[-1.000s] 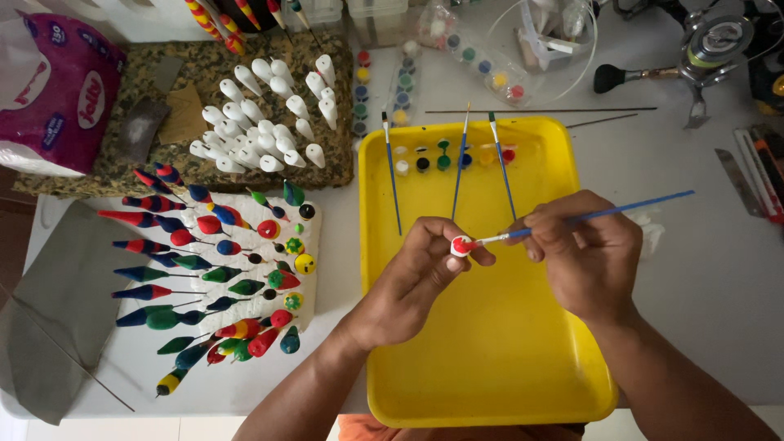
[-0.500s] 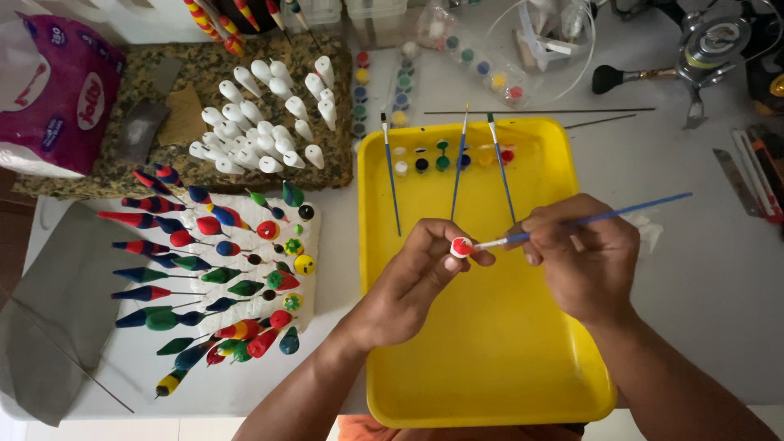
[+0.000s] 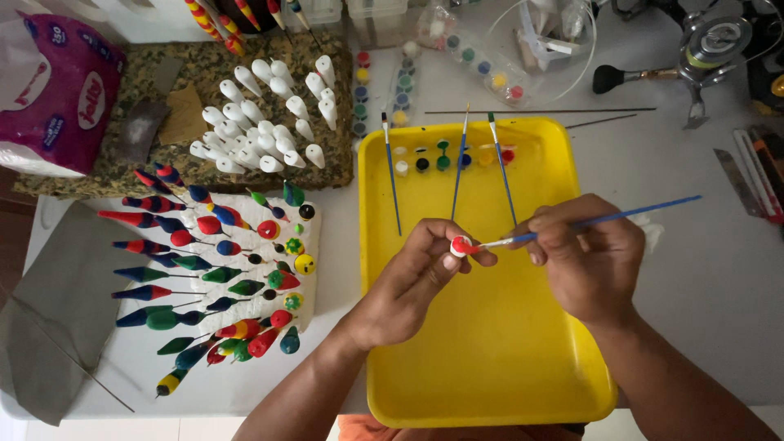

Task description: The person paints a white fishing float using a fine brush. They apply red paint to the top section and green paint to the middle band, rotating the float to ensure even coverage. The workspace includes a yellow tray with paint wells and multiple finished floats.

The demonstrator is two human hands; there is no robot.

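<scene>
The left hand (image 3: 412, 282) is closed around a small round float (image 3: 460, 245) — white, with red paint on it — and pinches it between thumb and fingertips above the yellow tray (image 3: 490, 367). The right hand (image 3: 590, 257) is closed on a thin blue brush (image 3: 604, 219), held like a pencil. The brush tip touches the red part of the float.

To do this step well, I think the float should sit still in the pinch, with the fingers kept off the wet red part. Only the brush tip should touch, and lightly, so the red edge comes out neat. It may help to turn the float slowly in the fingers and let the brush stay in one spot. Keeping both hands over the tray is smart — drips would land there and not on the table (image 3: 702, 269).

Three more brushes (image 3: 457, 167) lie in the tray, next to little dabs of paint (image 3: 445, 155) along its far edge. To the left, many painted floats (image 3: 212, 278) stand stuck in a white foam block (image 3: 314, 224). Behind them, plain white floats (image 3: 261, 122) wait on a speckled block (image 3: 106, 175). A wet float should not bump any of these, I would say.
</scene>
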